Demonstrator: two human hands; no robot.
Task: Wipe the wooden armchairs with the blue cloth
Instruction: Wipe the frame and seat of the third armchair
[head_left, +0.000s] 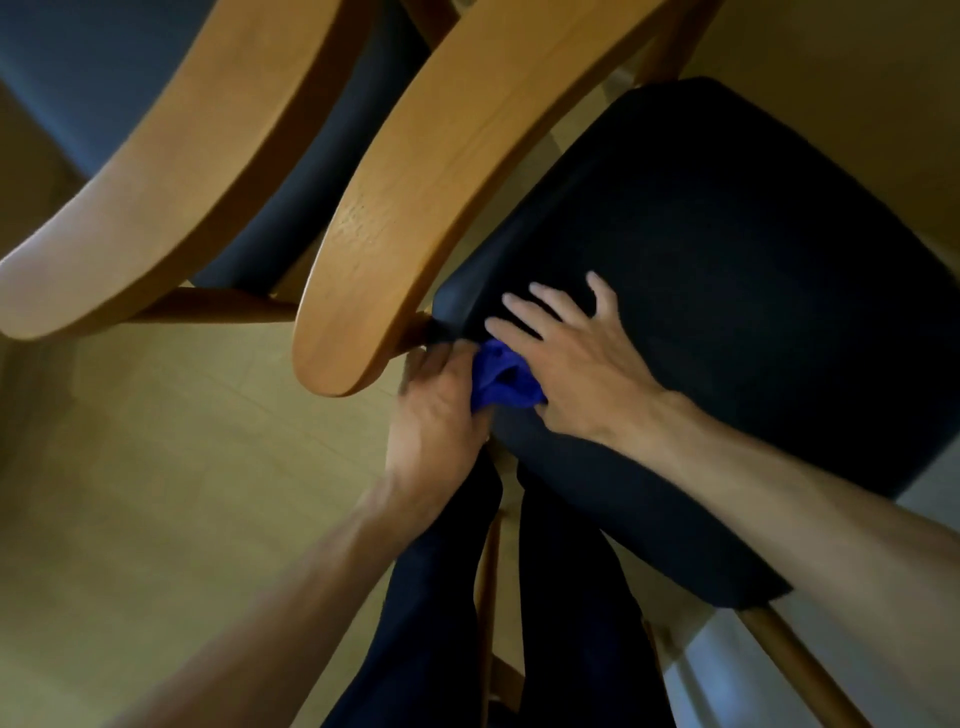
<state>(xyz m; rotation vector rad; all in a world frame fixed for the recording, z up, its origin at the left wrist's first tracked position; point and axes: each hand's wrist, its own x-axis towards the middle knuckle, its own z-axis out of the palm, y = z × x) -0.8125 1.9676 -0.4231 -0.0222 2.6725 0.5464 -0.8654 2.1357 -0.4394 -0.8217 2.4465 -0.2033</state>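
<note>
At the front corner of the dark padded seat (727, 291), beneath the curved wooden armrest (415, 197), the crumpled blue cloth (501, 379) sits bunched between both hands: left hand (441, 410) curled onto it, right hand (576, 358) spread flat, fingers wide

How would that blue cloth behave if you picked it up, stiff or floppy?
Probably floppy: the blue cloth is bunched into soft folds between the left hand and right hand. It likely weighs little, since it crumples so small. It looks unlikely to slide on the dark seat cushion, which appears matte.
</note>
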